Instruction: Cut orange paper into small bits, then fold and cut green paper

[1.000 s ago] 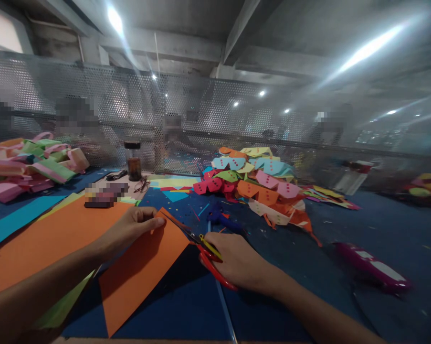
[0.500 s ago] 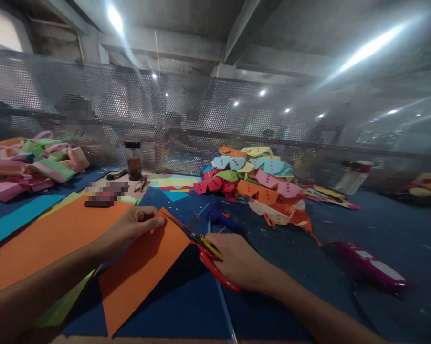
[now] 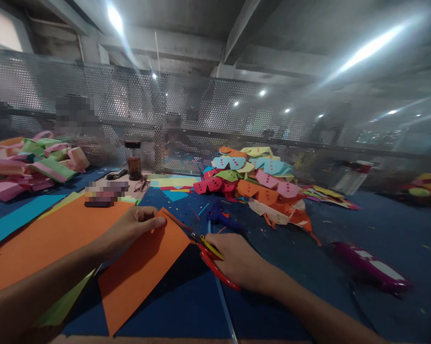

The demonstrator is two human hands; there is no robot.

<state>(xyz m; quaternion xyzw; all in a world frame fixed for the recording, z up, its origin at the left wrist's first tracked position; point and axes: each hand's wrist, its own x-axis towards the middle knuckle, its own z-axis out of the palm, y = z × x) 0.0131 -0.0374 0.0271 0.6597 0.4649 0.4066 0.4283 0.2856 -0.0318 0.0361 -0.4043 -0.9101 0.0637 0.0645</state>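
My left hand [image 3: 141, 220] pinches the upper edge of an orange sheet of paper [image 3: 140, 277] between thumb and fingers. The sheet hangs tilted over the blue tabletop. My right hand [image 3: 238, 263] is closed around a pair of scissors [image 3: 218, 270] with red handles and a bit of yellow near the pivot. Their dark blades lie along the sheet's top edge, pointing toward my left thumb. A narrow orange strip shows beside the blades. How far apart the blades are, I cannot tell.
Folded, dotted paper shapes [image 3: 265, 181] are heaped beyond my right hand. A blue glue gun [image 3: 224, 217] lies before them. Larger orange paper [image 3: 68, 239] spreads at left, near a jar [image 3: 133, 161]. A purple packet [image 3: 373, 267] rests at right; a perforated metal screen [image 3: 194, 110] stands behind.
Almost nothing differs. Both hands, the orange sheet and the scissors keep nearly the same place, with only a very slight shift at the scissors.
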